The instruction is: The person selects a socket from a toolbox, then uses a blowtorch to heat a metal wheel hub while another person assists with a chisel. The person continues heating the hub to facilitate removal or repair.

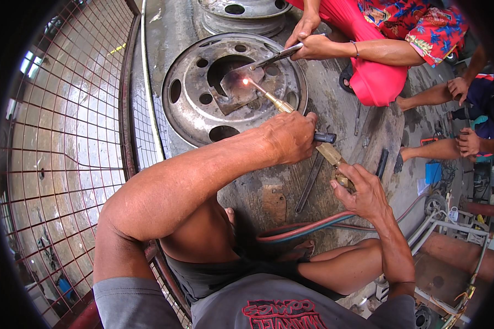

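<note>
A gas torch [280,103] with a brass neck runs from my hands toward a wheel rim [175,115]. My left hand [293,137] is closed around the torch's body, with a short black cylinder [325,136] sticking out beside it. My right hand [362,192] pinches the rear end of the torch, near its valves. At the torch tip is a small bright orange glow, over a flat metal plate [237,93] lying across the rim's centre hole. Another person's hands [310,41] hold a long metal tool [277,56], like tongs, with its end at the plate.
A second rim [241,22] lies beyond. Red and blue hoses [307,230] curve over the ground below my hands, near a long metal bar [309,183]. A wire mesh fence [71,137] stands at left. Two more people's arms and legs [439,149] show at right, beside a metal trolley [450,230].
</note>
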Demonstrator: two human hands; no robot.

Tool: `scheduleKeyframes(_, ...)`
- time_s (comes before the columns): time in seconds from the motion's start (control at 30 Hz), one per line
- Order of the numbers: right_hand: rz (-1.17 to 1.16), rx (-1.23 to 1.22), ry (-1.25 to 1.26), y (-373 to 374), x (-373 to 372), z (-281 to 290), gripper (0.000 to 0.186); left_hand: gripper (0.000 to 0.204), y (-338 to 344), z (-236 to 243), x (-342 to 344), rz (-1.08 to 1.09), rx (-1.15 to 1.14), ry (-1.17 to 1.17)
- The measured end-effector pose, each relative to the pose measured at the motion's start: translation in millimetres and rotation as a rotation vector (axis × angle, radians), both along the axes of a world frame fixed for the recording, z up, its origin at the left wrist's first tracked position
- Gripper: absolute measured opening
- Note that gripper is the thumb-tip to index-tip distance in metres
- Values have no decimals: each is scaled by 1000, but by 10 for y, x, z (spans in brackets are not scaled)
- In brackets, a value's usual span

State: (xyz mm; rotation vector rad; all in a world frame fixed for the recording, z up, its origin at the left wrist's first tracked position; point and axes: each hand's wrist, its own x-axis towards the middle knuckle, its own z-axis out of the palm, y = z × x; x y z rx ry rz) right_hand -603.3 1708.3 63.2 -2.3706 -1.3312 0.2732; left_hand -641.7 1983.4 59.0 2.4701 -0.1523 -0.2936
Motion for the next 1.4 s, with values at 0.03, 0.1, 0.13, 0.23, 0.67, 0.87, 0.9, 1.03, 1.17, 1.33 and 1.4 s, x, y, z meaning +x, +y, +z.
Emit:
scheduleKeyframes(0.03,-2,-5,4,-2,3,-2,38,44,1,8,-1,3,-5,-3)
scheduleKeyframes(0.1,1,-8,5,7,6,7,38,44,6,13,-9,12,-14,-10)
scheduleKeyframes(0.13,3,-10,6,12,7,10,38,44,9,5,-9,11,-13,-12)
scheduleKeyframes(0.23,4,-14,-9,13,8,-2,38,43,13,-14,-8,8,-9,-20)
scheduleKeyframes(0.67,1,-17,-19,9,-3,12,38,45,17,33,-10,6,-18,13)
scheduleKeyframes(0.87,-3,-18,-8,13,-9,19,39,44,22,21,-15,5,-19,-7)
scheduleKeyframes(0.9,-4,-20,-4,9,-8,20,39,44,22,23,-15,4,-22,-7)
scheduleKeyframes(1.03,-2,-16,5,-4,-4,21,39,44,25,37,-14,-7,-21,-1)
scheduleKeyframes(1.17,23,28,-25,15,7,12,37,45,19,16,-16,-8,-5,-23)
scheduleKeyframes(1.33,12,13,-8,21,3,29,36,46,15,-16,6,-12,16,-22)
scheduleKeyframes(1.4,6,12,0,20,1,30,35,46,14,-6,7,-10,20,-10)
